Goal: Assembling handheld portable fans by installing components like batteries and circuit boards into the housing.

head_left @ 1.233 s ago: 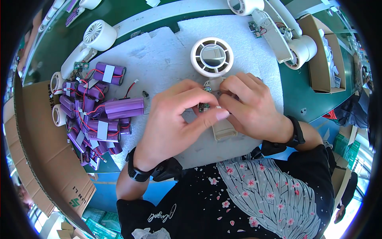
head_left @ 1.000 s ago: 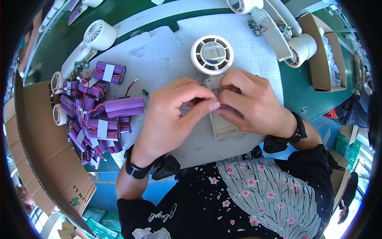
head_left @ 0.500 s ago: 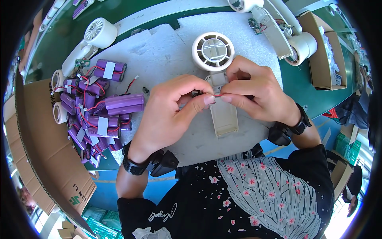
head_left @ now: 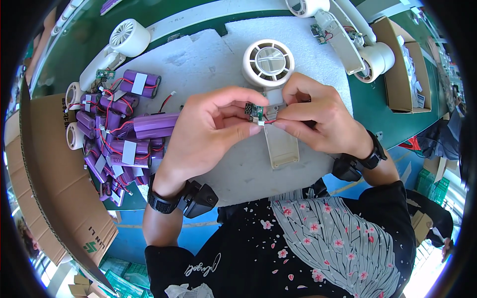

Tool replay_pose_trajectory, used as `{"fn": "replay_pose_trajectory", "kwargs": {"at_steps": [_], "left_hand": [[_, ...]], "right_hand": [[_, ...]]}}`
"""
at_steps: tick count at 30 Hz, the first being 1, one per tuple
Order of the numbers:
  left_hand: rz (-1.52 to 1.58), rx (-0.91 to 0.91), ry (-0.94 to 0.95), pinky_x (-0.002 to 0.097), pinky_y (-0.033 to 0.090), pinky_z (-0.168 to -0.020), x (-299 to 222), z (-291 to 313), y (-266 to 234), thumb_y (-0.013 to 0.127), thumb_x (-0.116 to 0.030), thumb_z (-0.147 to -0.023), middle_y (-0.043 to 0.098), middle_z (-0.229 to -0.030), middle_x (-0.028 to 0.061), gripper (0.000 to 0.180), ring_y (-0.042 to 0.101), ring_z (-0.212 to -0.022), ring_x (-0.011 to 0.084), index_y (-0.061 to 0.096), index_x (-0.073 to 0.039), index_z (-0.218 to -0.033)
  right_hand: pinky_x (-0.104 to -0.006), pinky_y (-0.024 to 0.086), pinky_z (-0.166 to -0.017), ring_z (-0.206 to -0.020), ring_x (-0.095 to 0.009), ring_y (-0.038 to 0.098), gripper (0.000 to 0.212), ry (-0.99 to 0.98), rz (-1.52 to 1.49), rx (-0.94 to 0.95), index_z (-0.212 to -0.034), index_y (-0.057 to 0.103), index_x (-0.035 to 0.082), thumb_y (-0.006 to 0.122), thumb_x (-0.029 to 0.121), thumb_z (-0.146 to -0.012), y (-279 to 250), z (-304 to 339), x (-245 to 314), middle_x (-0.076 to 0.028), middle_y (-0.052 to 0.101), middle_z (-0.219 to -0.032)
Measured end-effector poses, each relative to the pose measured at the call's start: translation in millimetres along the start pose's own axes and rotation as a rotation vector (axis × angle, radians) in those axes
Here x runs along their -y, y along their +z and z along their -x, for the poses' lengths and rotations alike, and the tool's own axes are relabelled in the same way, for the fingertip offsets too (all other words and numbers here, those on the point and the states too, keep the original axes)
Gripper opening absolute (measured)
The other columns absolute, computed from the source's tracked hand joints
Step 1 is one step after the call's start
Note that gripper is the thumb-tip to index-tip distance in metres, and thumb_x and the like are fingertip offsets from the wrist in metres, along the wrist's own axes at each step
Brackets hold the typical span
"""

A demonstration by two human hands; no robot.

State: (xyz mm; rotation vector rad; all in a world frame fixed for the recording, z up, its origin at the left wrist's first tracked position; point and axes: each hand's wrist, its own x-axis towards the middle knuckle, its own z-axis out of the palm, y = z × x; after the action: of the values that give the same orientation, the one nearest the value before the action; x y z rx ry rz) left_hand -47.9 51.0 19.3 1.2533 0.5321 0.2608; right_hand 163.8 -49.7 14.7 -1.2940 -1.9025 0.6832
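Note:
Between thumb and fingers, my left hand (head_left: 206, 126) grips a small green circuit board (head_left: 255, 111). A white plug sits at the board's lower edge, with a red and black cable (head_left: 270, 121) running from it. My right hand (head_left: 320, 111) pinches that cable close to the plug. Beneath my fingers lies an open cream handheld fan housing (head_left: 282, 149), its tray-like handle toward me. The round grille head (head_left: 268, 63) of this fan rests beyond my hands on a pale foam sheet (head_left: 208, 64). Part of the handle is hidden by my fingers.
Purple battery packs (head_left: 149, 126) with red wires are heaped left of my left hand, near a cardboard flap (head_left: 59, 174). More fan bodies lie at the far left (head_left: 130, 37) and far right (head_left: 343, 47). A cardboard box (head_left: 392, 74) stands on the right.
My left hand has turned and opened out a little, so the circuit board and white plug now show. My right hand stays at the cable with little movement.

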Motion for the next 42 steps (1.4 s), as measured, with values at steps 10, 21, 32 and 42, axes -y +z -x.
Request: {"fn": "replay_pose_trajectory", "kwargs": {"at_steps": [10, 21, 32, 42], "left_hand": [[-0.065, -0.052, 0.084, 0.0288, 0.054, -0.086, 2, -1, -1, 0.070, 0.011, -0.081, 0.067, -0.105, 0.0112, 0.035, 0.066, -0.095, 0.0161, 0.057, 0.002, -0.112], [-0.060, -0.102, 0.104, 0.0263, 0.056, -0.081, 5, 0, 4, 0.071, 0.010, -0.080, 0.067, -0.101, 0.0091, 0.030, 0.067, -0.092, 0.0143, 0.061, 0.001, -0.106], [-0.345, -0.138, 0.292, 0.0264, 0.054, -0.082, 8, -3, 10, 0.064, 0.016, -0.079, 0.067, -0.108, 0.0097, 0.044, 0.065, -0.092, 0.0133, 0.063, 0.002, -0.120], [-0.459, -0.241, 0.373, 0.0257, 0.054, -0.079, 14, -3, 18, 0.065, 0.014, -0.078, 0.067, -0.105, 0.0098, 0.043, 0.065, -0.088, 0.0139, 0.064, 0.001, -0.119]], "right_hand": [[-0.0286, 0.039, -0.055, -0.065, -0.017, 0.051, 0.008, 0.035, 0.023, -0.014, -0.079, 0.068, 0.000, 0.075, 0.002, -0.075, 2, 0, -1, -0.007, 0.051, -0.082], [-0.0282, 0.040, -0.054, -0.065, -0.016, 0.051, 0.008, 0.013, 0.024, -0.027, -0.078, 0.068, 0.000, 0.075, 0.002, -0.075, 2, 1, -1, -0.007, 0.051, -0.082], [-0.0248, 0.042, -0.053, -0.064, -0.014, 0.055, 0.014, -0.054, 0.041, -0.065, -0.088, 0.068, 0.001, 0.076, 0.002, -0.076, 3, 2, -2, -0.008, 0.056, -0.086], [-0.0206, 0.044, -0.050, -0.060, -0.008, 0.058, 0.038, 0.045, 0.061, -0.222, -0.108, 0.065, 0.002, 0.081, 0.002, -0.073, 9, -1, 6, -0.007, 0.063, -0.092]]}}
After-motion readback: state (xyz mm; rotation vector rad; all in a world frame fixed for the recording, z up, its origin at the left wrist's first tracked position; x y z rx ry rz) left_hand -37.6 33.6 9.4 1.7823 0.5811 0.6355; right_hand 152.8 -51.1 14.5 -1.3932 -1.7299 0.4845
